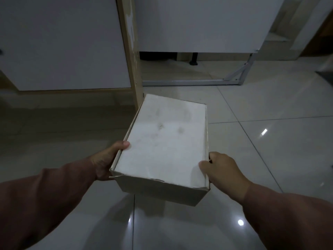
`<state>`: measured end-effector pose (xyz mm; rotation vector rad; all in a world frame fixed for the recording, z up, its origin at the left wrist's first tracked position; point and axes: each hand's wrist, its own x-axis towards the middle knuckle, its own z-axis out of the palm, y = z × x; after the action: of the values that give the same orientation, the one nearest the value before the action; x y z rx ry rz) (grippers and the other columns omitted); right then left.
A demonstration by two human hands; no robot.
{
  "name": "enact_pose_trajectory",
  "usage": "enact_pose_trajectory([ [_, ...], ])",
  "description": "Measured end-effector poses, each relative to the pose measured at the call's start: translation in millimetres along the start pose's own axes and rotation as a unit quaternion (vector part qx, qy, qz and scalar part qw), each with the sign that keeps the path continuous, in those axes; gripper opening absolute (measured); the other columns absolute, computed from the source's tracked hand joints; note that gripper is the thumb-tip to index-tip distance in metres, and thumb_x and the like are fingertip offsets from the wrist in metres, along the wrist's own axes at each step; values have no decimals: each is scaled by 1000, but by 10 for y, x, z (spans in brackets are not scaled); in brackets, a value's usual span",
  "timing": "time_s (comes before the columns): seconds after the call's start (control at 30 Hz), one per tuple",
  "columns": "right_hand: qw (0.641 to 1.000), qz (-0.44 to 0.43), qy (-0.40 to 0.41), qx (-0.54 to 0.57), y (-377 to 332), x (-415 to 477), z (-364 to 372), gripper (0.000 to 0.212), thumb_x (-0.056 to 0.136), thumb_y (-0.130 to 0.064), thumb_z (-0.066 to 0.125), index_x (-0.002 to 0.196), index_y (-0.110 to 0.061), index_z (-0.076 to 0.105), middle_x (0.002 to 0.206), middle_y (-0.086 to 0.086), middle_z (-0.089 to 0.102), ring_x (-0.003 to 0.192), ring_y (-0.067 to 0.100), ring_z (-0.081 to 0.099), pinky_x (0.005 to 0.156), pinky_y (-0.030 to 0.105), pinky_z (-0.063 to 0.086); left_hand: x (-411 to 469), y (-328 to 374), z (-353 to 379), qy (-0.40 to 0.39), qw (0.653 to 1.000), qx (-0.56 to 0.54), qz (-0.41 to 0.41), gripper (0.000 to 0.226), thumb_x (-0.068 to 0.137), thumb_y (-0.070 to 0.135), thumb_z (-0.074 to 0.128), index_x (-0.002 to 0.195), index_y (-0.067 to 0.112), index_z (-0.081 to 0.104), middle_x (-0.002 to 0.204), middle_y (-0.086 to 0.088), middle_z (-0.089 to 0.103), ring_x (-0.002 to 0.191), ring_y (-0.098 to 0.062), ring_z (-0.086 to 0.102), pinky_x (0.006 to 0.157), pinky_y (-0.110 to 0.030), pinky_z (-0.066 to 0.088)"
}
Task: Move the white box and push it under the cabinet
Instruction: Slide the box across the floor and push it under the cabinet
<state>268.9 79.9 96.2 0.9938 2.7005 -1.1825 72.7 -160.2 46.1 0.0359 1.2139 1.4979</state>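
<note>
The white box (165, 143), a closed cardboard carton with a smudged white lid and brown sides, is held above the tiled floor in the middle of the head view. My left hand (108, 159) grips its left side, thumb on the lid. My right hand (221, 168) grips the near right corner. The cabinet (61, 42), white-fronted with a wooden frame, stands at the upper left, and a low dark gap runs beneath it. The box's far corner lies close to the cabinet's wooden post (134, 56).
A second white panel (207, 24) hangs at the upper right over a grey metal frame (194, 82) on the floor, with a dark leg (193, 60) behind. Glossy pale floor tiles (270, 145) spread right and toward me.
</note>
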Motion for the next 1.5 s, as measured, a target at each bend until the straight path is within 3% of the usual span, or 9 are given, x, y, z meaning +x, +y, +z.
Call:
enact_pose_trajectory([
  [0.13,999,-35,-38,-17,-193,-144,97,18,87,-15,47,90,-3,60,89,13,68,83,30,65,76,43,58,-258,-11,-142,30,999,11,5,72,16,37,95,79,6,79,85,-16,77,72,-28,75,58,-37,62],
  [0.37,988,-117,-69,-78,-500,-293,245,21,86,-21,49,65,-17,47,62,-3,58,56,12,58,44,14,38,-757,-147,-429,97,995,-27,10,84,13,32,95,89,1,75,90,-22,75,73,-34,73,64,-43,62],
  [0.63,975,-170,-131,-62,-842,-192,650,20,85,-17,48,84,0,58,81,16,69,75,31,66,68,38,55,-1248,-264,-778,170,983,-49,43,85,15,33,95,90,0,74,92,-23,74,75,-34,73,67,-43,61],
  [0.77,970,-167,-170,-42,-1001,-16,968,15,85,-14,48,74,-5,54,73,11,64,72,30,65,66,32,52,-1361,-347,-1028,229,972,-47,29,82,31,38,90,102,2,68,97,-22,72,81,-35,69,87,-42,51],
  [0.87,971,-141,-194,-4,-1089,145,1193,21,83,-9,48,63,-7,51,63,11,60,59,27,61,60,36,54,-1333,-408,-1200,260,963,-64,17,58,60,41,73,103,3,66,92,-21,72,77,-34,69,80,-41,52],
  [0.97,976,-97,-195,16,-1121,362,1412,22,83,-7,48,60,-7,49,63,8,55,59,23,55,57,31,45,-1226,-437,-1362,287,955,-80,5,52,59,48,66,87,5,72,78,-20,74,63,-31,71,67,-36,57],
  [1.13,983,-51,-173,43,-1117,674,1699,15,80,-5,48,65,-4,53,68,13,54,64,23,53,61,27,40,-1001,-422,-1523,298,950,-95,-10,58,56,49,70,96,7,72,95,-20,70,84,-34,66,88,-43,49],
  [1.3,988,-4,-141,55,-1028,862,1820,26,76,1,48,52,-7,42,53,5,46,50,20,45,52,25,35,-695,-482,-1629,294,949,-115,-12,53,49,49,78,87,12,76,88,-16,73,81,-33,68,83,-41,53],
  [1.5,992,-9,-120,45,-955,947,1948,17,80,-3,46,75,7,59,76,16,60,71,30,58,66,30,44,-482,-478,-1742,295,949,-112,11,46,53,50,78,80,12,78,83,-15,75,76,-31,70,81,-43,57],
])
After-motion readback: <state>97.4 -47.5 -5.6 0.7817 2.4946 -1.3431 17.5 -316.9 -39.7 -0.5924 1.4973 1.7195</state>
